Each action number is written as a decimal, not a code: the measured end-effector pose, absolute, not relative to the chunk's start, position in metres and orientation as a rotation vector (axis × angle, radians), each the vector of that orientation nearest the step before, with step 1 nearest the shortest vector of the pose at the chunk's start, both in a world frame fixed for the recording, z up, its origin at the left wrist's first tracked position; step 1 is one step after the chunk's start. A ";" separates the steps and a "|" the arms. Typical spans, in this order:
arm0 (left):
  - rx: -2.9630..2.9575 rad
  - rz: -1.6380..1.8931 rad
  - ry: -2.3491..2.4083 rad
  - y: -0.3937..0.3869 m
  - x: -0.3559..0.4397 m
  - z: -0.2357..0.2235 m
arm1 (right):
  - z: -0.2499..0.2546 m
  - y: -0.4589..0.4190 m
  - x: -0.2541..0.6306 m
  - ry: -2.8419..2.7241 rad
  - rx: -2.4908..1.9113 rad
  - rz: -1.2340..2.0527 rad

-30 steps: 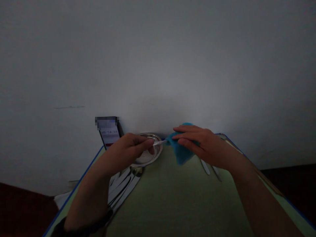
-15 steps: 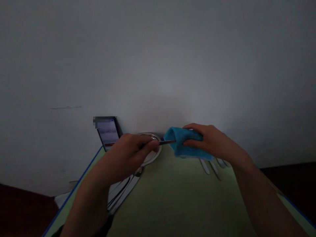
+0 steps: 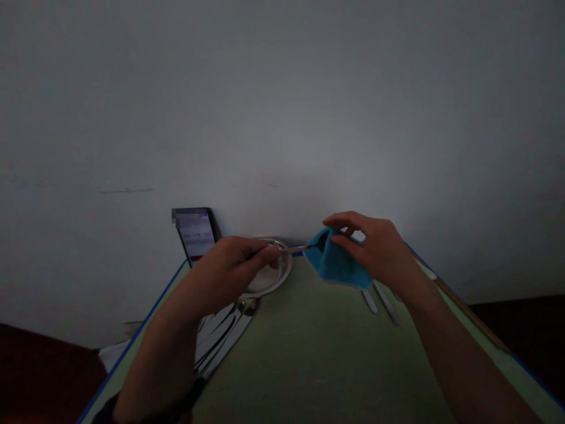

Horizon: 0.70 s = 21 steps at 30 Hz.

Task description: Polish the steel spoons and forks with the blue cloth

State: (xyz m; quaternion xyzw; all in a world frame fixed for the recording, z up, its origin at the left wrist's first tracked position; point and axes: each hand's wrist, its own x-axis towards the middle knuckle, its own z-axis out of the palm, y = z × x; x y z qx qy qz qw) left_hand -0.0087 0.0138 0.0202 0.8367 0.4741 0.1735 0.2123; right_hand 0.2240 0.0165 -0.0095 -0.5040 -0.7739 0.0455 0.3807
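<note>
My left hand pinches a slim metal piece of cutlery between thumb and fingers, above the round metal dish. The far end of the cutlery goes into a fold of a blue cloth, so I cannot tell whether it is a spoon or a fork. With thumb and fingertips, my right hand grips the upper edge of this cloth, which hangs down in a loose fold. Part of the shiny dish is hidden behind my left hand.
Several metal utensils lie beside my left forearm. Other cutlery handles rest beneath my right hand. A phone leans against the wall at the back left. The green table has blue edging.
My right hand has shifted slightly right and opened its grip from around the cloth to a pinch at its top. The cloth now hangs looser, and more of the cutlery shows.
</note>
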 end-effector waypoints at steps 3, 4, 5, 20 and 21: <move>2.291 0.515 1.312 0.014 -0.011 0.020 | -0.011 0.019 0.229 -1.842 -1.344 0.123; 2.290 0.518 1.308 0.014 -0.011 0.020 | -0.011 0.019 0.231 -1.868 -1.389 0.161; 2.292 0.512 1.301 0.014 -0.011 0.020 | -0.012 0.020 0.232 -1.925 -1.436 0.215; 2.329 0.441 1.257 0.016 -0.010 0.016 | -0.009 0.016 0.232 -2.259 -1.195 0.268; 2.329 0.451 1.245 0.015 -0.010 0.017 | -0.010 0.016 0.232 -2.286 -1.194 0.269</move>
